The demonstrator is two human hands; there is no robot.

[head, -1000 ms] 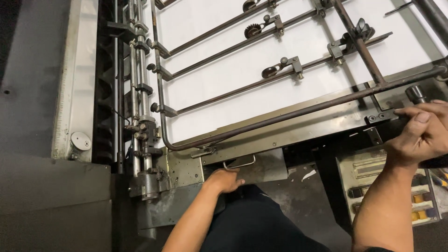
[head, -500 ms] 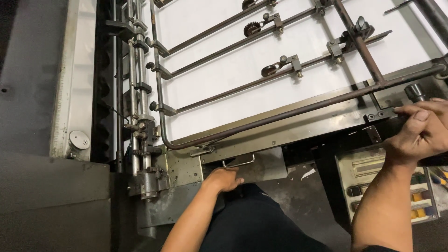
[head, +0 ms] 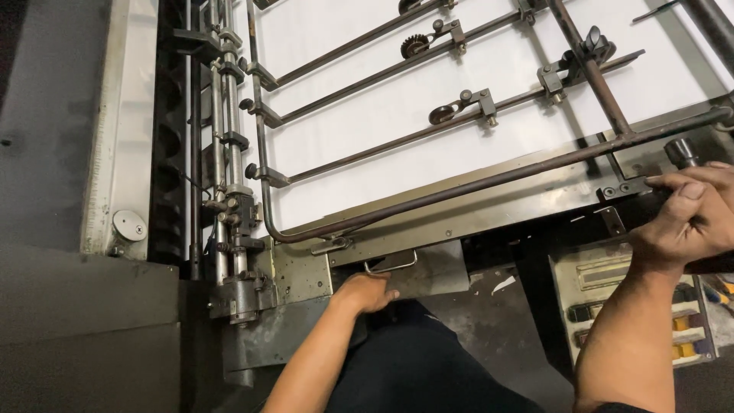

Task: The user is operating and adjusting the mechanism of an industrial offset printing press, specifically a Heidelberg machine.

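Note:
My left hand [head: 368, 291] reaches up under the machine, its fingers curled on the lower edge of a small grey metal plate [head: 428, 275] that carries a wire handle [head: 391, 265]. My right hand [head: 688, 218] is closed around a dark bar at the right end of the machine's front frame, just below a round knob [head: 680, 151]. Between the hands a long brown rod [head: 489, 182] runs along the front of a white sheet bed [head: 367, 115].
Thin rods with small wheels [head: 443, 115] and clamps [head: 569, 65] cross the white bed. A column of shafts and brackets [head: 229, 229] stands at the left. A control panel with coloured buttons [head: 680, 329] sits at the lower right.

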